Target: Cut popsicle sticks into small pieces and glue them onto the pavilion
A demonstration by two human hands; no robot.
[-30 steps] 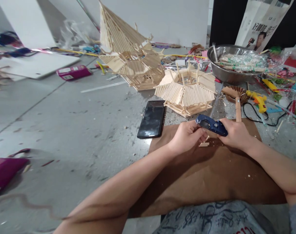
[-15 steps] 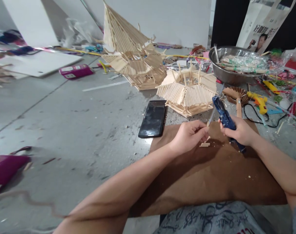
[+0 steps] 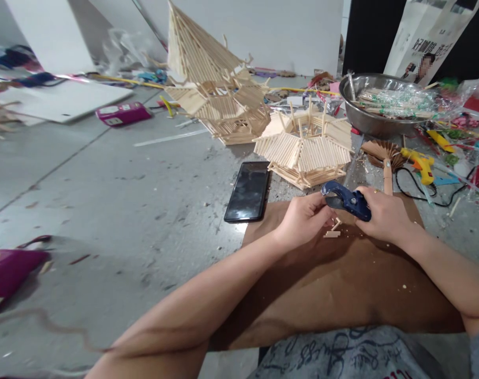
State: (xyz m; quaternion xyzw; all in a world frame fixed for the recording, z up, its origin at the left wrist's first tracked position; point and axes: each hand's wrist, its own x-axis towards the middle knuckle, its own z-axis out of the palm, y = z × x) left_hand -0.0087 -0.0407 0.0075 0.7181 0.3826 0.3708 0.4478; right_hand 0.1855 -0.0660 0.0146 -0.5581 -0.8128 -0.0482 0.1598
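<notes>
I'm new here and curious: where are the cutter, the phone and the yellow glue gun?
Cutter (image 3: 347,198): head view, on its blue body.
Phone (image 3: 246,192): head view, on its dark screen.
Glue gun (image 3: 421,163): head view, on its yellow body.

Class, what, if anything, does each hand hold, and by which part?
Right hand: blue cutter, by its handles. Left hand: fingers closed, but anything held cannot be told.

Open floor (image 3: 152,189) left, stick model (image 3: 305,151) blocking ahead
</notes>
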